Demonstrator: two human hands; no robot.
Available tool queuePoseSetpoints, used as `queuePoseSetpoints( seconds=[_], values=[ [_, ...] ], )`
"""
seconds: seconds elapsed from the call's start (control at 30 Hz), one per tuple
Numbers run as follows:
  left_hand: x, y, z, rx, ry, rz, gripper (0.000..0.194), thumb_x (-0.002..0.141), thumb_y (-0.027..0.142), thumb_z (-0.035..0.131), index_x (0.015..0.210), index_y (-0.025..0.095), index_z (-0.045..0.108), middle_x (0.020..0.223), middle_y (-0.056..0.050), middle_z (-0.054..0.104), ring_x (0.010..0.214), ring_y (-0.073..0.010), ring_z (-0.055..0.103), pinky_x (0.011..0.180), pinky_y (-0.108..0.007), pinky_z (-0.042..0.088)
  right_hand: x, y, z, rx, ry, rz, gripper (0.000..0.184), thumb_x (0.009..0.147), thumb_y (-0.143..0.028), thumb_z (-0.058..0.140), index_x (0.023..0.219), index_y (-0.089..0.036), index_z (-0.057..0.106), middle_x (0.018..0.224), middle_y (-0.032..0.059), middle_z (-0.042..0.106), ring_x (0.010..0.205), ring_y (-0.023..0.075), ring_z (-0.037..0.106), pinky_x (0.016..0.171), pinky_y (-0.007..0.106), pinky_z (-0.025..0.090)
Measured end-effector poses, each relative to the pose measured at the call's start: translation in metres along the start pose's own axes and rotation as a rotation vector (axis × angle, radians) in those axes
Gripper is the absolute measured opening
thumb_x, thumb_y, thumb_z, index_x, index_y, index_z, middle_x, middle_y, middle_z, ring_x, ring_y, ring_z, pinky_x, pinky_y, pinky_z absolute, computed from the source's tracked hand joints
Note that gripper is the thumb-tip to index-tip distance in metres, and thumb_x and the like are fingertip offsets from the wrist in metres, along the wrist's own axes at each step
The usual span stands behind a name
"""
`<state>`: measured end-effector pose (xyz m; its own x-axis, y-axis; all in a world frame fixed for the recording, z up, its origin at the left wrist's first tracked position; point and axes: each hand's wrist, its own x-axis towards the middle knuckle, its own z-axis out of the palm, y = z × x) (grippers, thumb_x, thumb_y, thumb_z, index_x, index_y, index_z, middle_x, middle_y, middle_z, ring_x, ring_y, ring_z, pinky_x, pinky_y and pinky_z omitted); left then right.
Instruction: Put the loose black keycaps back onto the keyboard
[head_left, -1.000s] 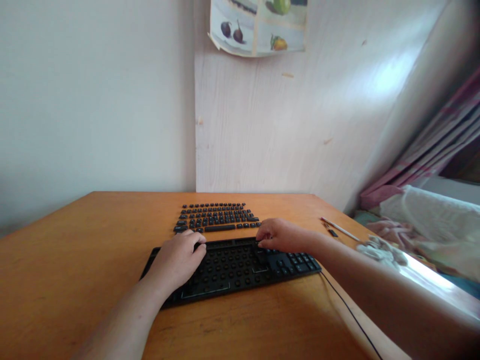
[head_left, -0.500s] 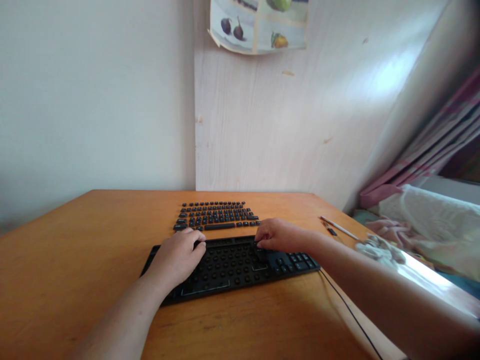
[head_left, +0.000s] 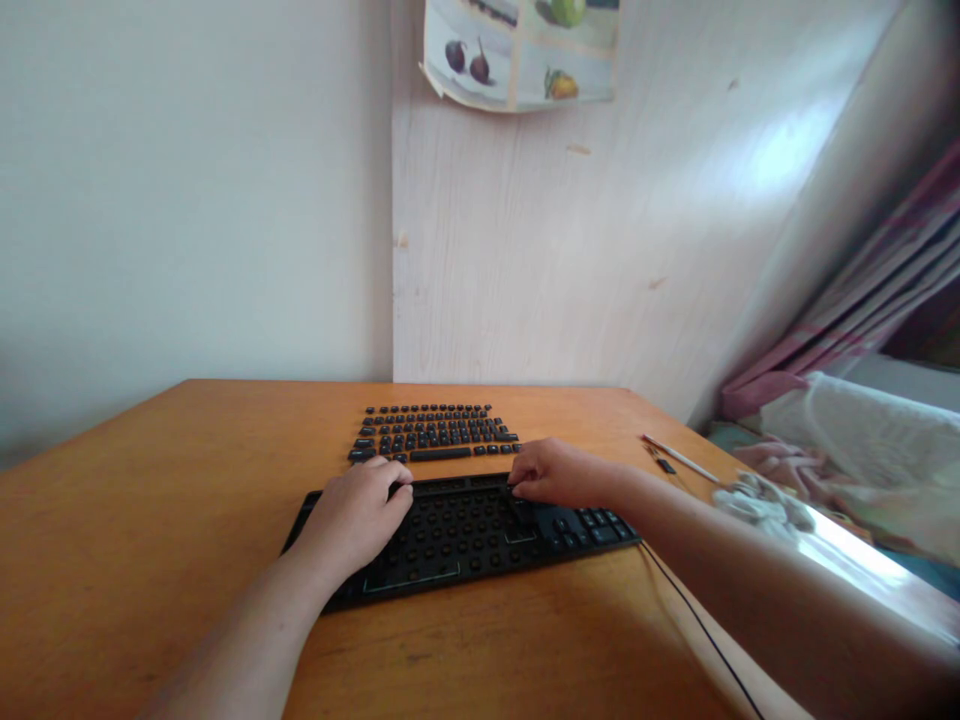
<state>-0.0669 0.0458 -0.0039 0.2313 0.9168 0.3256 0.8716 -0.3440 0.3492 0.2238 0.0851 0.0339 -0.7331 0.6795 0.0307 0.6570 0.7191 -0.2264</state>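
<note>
A black keyboard (head_left: 465, 545) lies on the wooden table, its main block stripped of keycaps while the right-hand block keeps its keys. My left hand (head_left: 364, 510) lies over its left part, fingers curled at the back edge and gripping it. At the back, right of the middle, my right hand (head_left: 551, 472) has thumb and fingers pinched together against the keyboard; what lies between the fingertips is too small and dark to make out. Behind the keyboard, loose black keycaps (head_left: 442, 433) are laid out in rows, with the long space bar (head_left: 440, 455) in the front row.
A cable (head_left: 701, 625) runs from the keyboard's right end toward the front. On the right side of the table (head_left: 187, 480) lie a thin stick (head_left: 682, 458), a small dark piece (head_left: 665, 466) and a crumpled pale cloth (head_left: 765, 507). A wall with a fruit picture (head_left: 517, 60) stands behind.
Hardly anything differs. Both hands keep their places on the keyboard, and the whole view has shifted very slightly.
</note>
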Motion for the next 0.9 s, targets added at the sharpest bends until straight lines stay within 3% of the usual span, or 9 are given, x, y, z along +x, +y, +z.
queuePoseSetpoints(
  seconds=[0.2, 0.47, 0.9],
  values=[
    [0.0002, 0.0003, -0.0003, -0.008, -0.006, -0.003, 0.021, 0.084, 0.032, 0.046, 0.087, 0.024, 0.065, 0.09, -0.003, 0.063, 0.085, -0.019, 0.058, 0.073, -0.03, 0.04, 0.0008, -0.0031, -0.0025, -0.013, -0.032, -0.01, 0.015, 0.078, -0.018, 0.056, 0.078, -0.014, 0.071, 0.072, 0.0021, 0.064, 0.067, 0.0123, 0.054, 0.063, 0.022, 0.037],
    [-0.0001, 0.0007, -0.0007, -0.002, -0.018, -0.006, 0.021, 0.085, 0.031, 0.045, 0.089, 0.023, 0.064, 0.092, -0.004, 0.063, 0.087, -0.02, 0.058, 0.074, -0.031, 0.041, 0.0022, -0.0001, -0.0022, 0.0, -0.035, -0.003, 0.02, 0.078, -0.018, 0.056, 0.088, -0.015, 0.074, 0.084, 0.0059, 0.07, 0.078, 0.0159, 0.06, 0.073, 0.024, 0.043],
    [-0.0001, 0.0017, -0.0016, -0.001, -0.021, -0.001, 0.021, 0.085, 0.031, 0.046, 0.088, 0.023, 0.065, 0.09, -0.004, 0.064, 0.086, -0.0195, 0.058, 0.074, -0.03, 0.041, 0.0093, 0.0031, -0.0021, -0.001, -0.044, 0.051, 0.019, 0.076, -0.019, 0.056, 0.081, -0.015, 0.074, 0.079, 0.005, 0.07, 0.074, 0.015, 0.06, 0.068, 0.024, 0.041]
  ],
)
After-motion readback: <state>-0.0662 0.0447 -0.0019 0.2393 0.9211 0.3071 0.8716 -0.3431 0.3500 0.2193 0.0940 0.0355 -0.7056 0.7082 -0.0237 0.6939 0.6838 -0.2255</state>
